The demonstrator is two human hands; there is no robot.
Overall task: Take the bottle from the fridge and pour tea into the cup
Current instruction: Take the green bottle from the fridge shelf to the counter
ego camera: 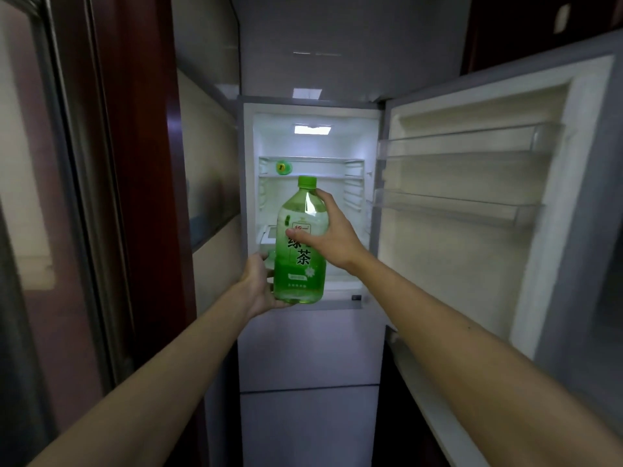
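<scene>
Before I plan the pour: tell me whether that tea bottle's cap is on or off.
On. The green cap sits on the neck of the bottle, which both hands, the left hand and the right hand, hold upright before the open fridge.

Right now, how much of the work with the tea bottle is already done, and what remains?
Done: the white fridge door stands open. In hand: the large clear plastic bottle of green tea, green cap on, is held upright in front of the lit compartment, left hand under its base, right hand around its side. Left: uncapping and pouring; no cup is in view.
</scene>
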